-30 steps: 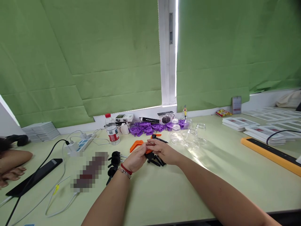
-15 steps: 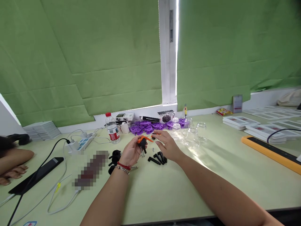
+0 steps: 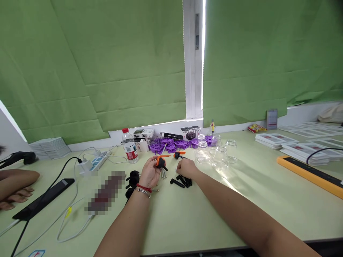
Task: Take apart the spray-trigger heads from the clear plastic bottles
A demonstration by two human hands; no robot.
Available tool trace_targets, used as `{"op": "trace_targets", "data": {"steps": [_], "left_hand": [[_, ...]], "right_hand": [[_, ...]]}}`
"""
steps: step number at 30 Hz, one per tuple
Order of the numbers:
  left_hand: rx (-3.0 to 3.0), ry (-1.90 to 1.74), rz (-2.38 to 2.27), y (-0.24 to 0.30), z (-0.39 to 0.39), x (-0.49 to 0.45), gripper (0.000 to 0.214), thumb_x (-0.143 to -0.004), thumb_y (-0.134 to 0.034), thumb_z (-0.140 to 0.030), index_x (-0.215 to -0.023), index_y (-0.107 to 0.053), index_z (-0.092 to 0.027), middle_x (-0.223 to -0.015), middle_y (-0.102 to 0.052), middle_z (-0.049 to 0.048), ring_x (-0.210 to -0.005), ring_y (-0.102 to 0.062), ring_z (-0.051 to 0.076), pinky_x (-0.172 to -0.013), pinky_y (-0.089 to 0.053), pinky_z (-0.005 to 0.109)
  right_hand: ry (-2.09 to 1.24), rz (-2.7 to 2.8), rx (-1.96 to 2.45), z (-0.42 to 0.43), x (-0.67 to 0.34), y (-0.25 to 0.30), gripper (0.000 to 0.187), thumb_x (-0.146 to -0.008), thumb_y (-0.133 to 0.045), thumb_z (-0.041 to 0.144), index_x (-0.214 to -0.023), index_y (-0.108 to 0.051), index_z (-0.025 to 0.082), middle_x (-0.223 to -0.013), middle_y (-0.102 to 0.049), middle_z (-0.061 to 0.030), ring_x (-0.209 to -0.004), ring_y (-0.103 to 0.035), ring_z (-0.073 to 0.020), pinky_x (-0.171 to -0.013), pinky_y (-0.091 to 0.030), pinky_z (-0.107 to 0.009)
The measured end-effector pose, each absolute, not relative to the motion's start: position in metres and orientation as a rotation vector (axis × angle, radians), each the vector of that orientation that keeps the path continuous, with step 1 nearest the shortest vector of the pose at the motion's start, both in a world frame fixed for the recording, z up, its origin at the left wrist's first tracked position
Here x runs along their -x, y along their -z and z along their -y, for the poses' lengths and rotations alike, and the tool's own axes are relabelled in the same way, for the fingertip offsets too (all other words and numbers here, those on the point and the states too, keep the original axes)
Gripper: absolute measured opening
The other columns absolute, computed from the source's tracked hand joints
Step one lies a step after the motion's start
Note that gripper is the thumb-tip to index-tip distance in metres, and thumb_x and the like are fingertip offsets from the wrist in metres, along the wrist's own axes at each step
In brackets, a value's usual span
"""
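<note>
My left hand (image 3: 150, 174) is closed around a small part (image 3: 160, 162) with a black round body and a thin orange arm; a pale rod rises above it. A bare hand's width to the right, my right hand (image 3: 187, 168) has its fingertips pinched together low over the table, by a tiny silvery piece (image 3: 176, 170). What they grip, if anything, I cannot make out. A similar orange-and-black part (image 3: 179, 154) lies just behind those fingers. Several black L-shaped pieces (image 3: 177, 183) lie in front of my right hand. Silver pins (image 3: 163, 174) rest beside my left fingers.
Black round parts with rods (image 3: 133, 181) lie left of my left wrist. Behind are purple discs (image 3: 158, 145), a water bottle (image 3: 130, 146) and clear cups (image 3: 220, 155). A power strip (image 3: 98, 162), cables and another person's hand (image 3: 16, 198) are at left; an orange bar (image 3: 308, 176) at right.
My right hand has moved down and closer to the table, its spread fingers now pinched, uncovering the second orange-and-black part. My left hand keeps its hold, with the part turned slightly.
</note>
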State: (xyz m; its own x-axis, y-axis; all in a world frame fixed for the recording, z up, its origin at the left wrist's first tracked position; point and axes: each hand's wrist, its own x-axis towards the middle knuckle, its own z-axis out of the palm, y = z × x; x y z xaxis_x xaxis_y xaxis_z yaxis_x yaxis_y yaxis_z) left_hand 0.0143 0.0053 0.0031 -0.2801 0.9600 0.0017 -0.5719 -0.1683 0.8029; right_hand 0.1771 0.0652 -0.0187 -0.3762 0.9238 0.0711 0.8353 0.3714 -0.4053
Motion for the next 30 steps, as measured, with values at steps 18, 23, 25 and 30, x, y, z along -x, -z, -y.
{"op": "trace_targets", "data": {"steps": [18,23,25,30], "left_hand": [[-0.593,-1.715,-0.819,0.001,-0.011,-0.01,0.01,-0.074,-0.05,-0.005,-0.078,-0.057,-0.011,-0.072,-0.064,0.0071,-0.07,-0.064,0.018,-0.071,-0.055,0.035],[-0.585,-1.679,-0.809,0.001,-0.01,-0.009,0.018,-0.072,-0.044,0.0,-0.079,-0.056,-0.012,-0.073,-0.063,0.0077,-0.075,-0.066,0.02,-0.072,-0.055,0.037],[-0.595,-1.68,-0.813,0.002,-0.011,-0.009,0.019,-0.071,-0.044,0.0,-0.08,-0.056,-0.012,-0.074,-0.063,0.0083,-0.075,-0.066,0.021,-0.072,-0.055,0.037],[-0.614,-1.698,-0.833,0.004,-0.012,-0.01,0.019,-0.072,-0.045,0.0,-0.082,-0.055,-0.012,-0.075,-0.062,0.0082,-0.074,-0.065,0.02,-0.071,-0.056,0.038]], "right_hand": [[-0.451,2.312,1.654,-0.068,-0.168,0.016,0.008,-0.067,-0.067,0.017,-0.074,-0.071,0.019,-0.086,-0.071,-0.0088,-0.087,-0.064,-0.0237,-0.075,-0.045,-0.032],[-0.532,2.251,1.537,-0.065,-0.189,0.008,0.013,-0.074,-0.06,0.018,-0.08,-0.072,0.021,-0.09,-0.072,-0.0041,-0.087,-0.064,-0.0184,-0.07,-0.046,-0.025],[-0.63,2.244,1.463,-0.058,-0.197,0.006,0.013,-0.074,-0.061,0.022,-0.079,-0.072,0.02,-0.087,-0.072,-0.0029,-0.08,-0.064,-0.016,-0.063,-0.045,-0.022],[-0.761,2.391,1.287,-0.03,-0.197,0.01,0.013,-0.064,-0.071,0.031,-0.07,-0.071,0.019,-0.072,-0.07,-0.0018,-0.067,-0.062,-0.0163,-0.054,-0.04,-0.023]]}}
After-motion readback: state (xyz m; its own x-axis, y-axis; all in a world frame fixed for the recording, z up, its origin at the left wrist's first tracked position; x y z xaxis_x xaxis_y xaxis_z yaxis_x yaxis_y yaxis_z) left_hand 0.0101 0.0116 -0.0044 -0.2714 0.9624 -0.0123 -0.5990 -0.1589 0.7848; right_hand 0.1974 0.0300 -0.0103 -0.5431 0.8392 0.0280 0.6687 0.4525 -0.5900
